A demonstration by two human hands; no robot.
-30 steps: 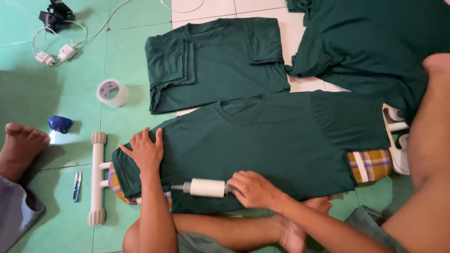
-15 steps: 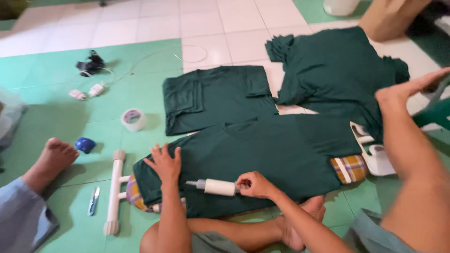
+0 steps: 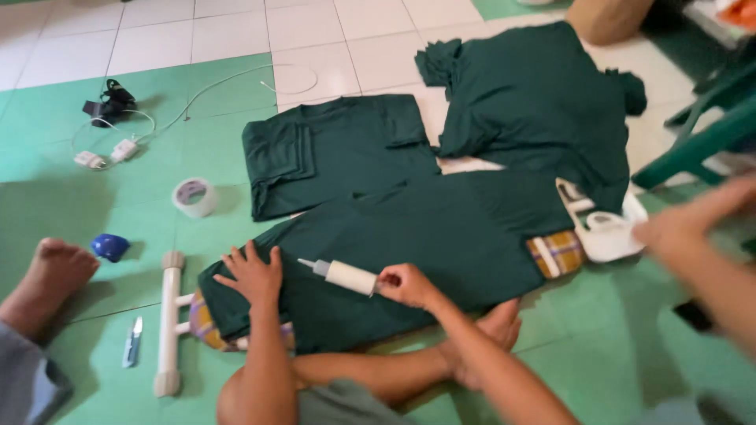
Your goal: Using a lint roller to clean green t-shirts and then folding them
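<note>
A dark green T-shirt (image 3: 441, 236) lies spread flat on the floor over a plaid-covered pad (image 3: 555, 253). My left hand (image 3: 252, 275) presses flat on the shirt's lower left part, fingers apart. Just to its right, my right hand (image 3: 405, 285) grips a white tube with a narrow nozzle (image 3: 345, 276). The tube lies across the shirt and its tip points left, toward my left hand. My crossed legs and a foot (image 3: 492, 327) rest right below the shirt.
Another person's blurred arm (image 3: 697, 236) reaches in at the right near a white plastic object (image 3: 610, 236); someone's foot (image 3: 51, 275) is at left. Folded green shirts (image 3: 339, 153), a green pile (image 3: 535, 102), tape roll (image 3: 194, 197), white pipe frame (image 3: 168, 323), cutter (image 3: 132, 342), cables (image 3: 102, 149).
The view has tilted up and pulled back. The other person's arm has dropped from raised to beside the white plastic object. My hands stay on the shirt, the tube still held.
</note>
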